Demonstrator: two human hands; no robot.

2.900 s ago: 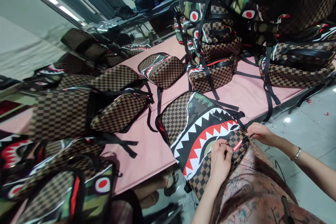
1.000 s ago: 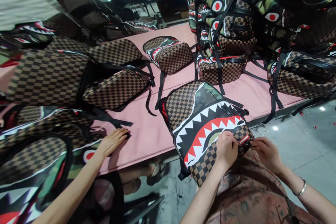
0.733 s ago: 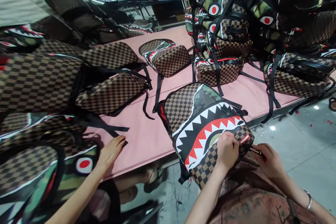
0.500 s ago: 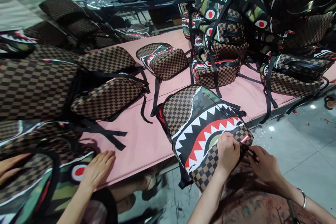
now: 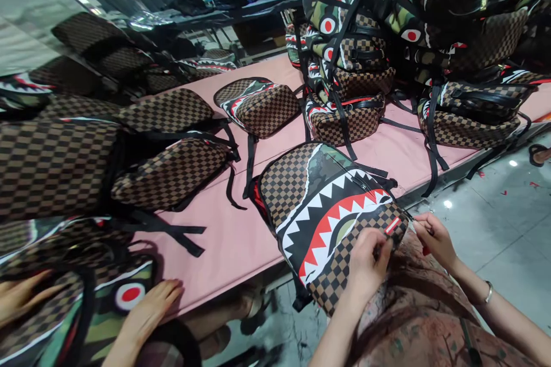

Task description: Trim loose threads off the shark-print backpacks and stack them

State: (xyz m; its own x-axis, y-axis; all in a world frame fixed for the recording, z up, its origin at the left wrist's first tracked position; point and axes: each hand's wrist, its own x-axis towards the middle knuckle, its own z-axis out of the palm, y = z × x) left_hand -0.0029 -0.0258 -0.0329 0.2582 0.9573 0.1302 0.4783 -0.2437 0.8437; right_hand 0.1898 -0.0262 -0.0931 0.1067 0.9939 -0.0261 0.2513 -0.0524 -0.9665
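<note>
A checkered backpack (image 5: 340,218) with a camouflage panel and a printed shark mouth leans tilted against the table's front edge, close to my body. My left hand (image 5: 370,258) is at its lower right side, fingers curled in a pinch; what they hold, if anything, is too small to make out. Just past the bag's right corner, my right hand (image 5: 433,241) is closed around small dark thread snips (image 5: 410,218), mostly hidden by the fingers. Their thin tip points toward the bag's edge. A small red-and-white label (image 5: 392,226) lies between the two hands.
Several similar backpacks (image 5: 258,106) lie on the pink table (image 5: 224,252), with a tall stack (image 5: 348,51) at the back right. At the left, another person's hands (image 5: 150,309) rest on a camouflage backpack (image 5: 103,321). Loose black straps (image 5: 172,232) trail across the table.
My right hand has moved slightly up and right, away from the bag's corner with the snips. My left hand has drawn back a little toward me. The view has shifted slightly.
</note>
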